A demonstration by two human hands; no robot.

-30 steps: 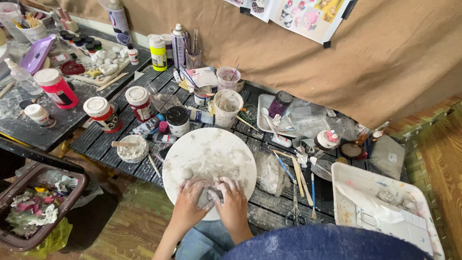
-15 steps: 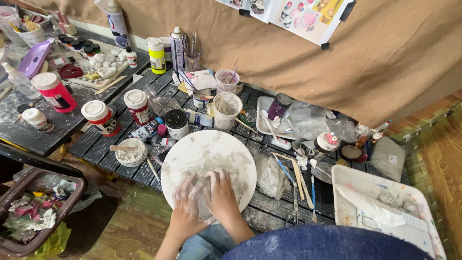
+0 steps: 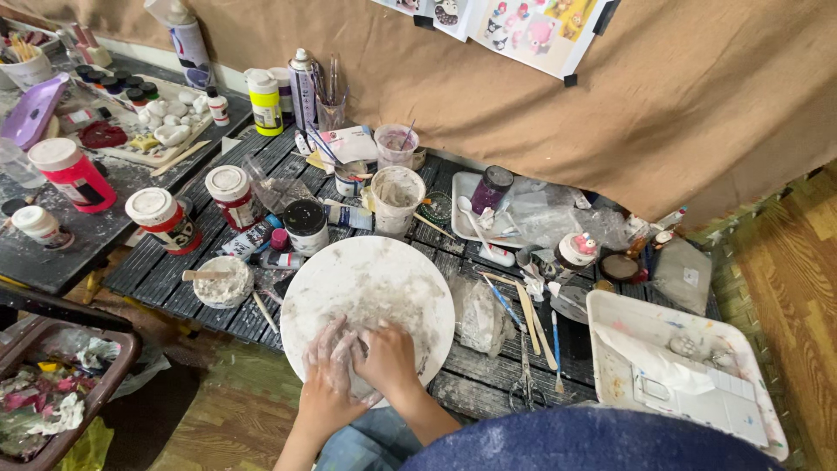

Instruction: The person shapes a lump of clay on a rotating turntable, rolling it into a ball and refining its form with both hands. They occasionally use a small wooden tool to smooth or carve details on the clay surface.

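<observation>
A low dark slatted table (image 3: 488, 388) carried a round white board (image 3: 370, 288) under the hands, paint jars (image 3: 166, 218) beyond.

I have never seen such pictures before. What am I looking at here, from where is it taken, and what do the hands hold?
A camera worn on a person's head looks down at that person's own two bare hands; there is no machine. The left hand and right hand press together on a pale lump on a round white board, which lies on a dark slatted table. The lump is mostly hidden under the hands. Around the board stand paint jars with red labels, a smeared white cup, brushes and sticks, and a white tray at the right.
</observation>
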